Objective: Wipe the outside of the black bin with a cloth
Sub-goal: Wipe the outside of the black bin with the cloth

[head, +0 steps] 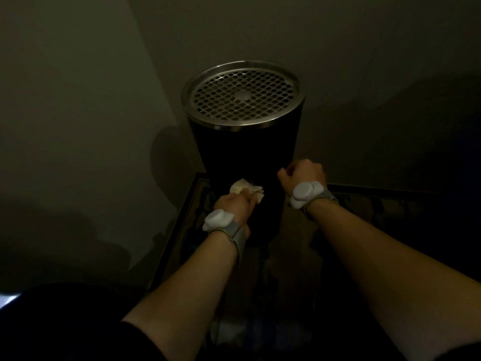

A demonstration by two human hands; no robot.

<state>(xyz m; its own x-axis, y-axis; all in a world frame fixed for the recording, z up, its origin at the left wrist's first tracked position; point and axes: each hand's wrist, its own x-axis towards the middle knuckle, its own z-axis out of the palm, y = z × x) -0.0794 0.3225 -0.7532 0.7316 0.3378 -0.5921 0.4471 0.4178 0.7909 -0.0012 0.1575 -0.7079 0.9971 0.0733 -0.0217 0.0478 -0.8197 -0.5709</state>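
A tall round black bin [244, 152] stands in a dim corner, topped by a silver rim and a perforated metal lid [243, 93]. My left hand [234, 207] grips a crumpled white cloth [246, 190] and presses it against the bin's lower front. My right hand [303, 177] is curled into a loose fist at the bin's right side, level with the cloth; whether it touches the wall is unclear. Both wrists wear grey straps with white sensors.
Pale walls [78, 100] meet behind the bin and close it in on the left and at the back. A dark skirting edge [377, 190] runs along the right wall. The floor [299, 269] below the bin is dark and glossy.
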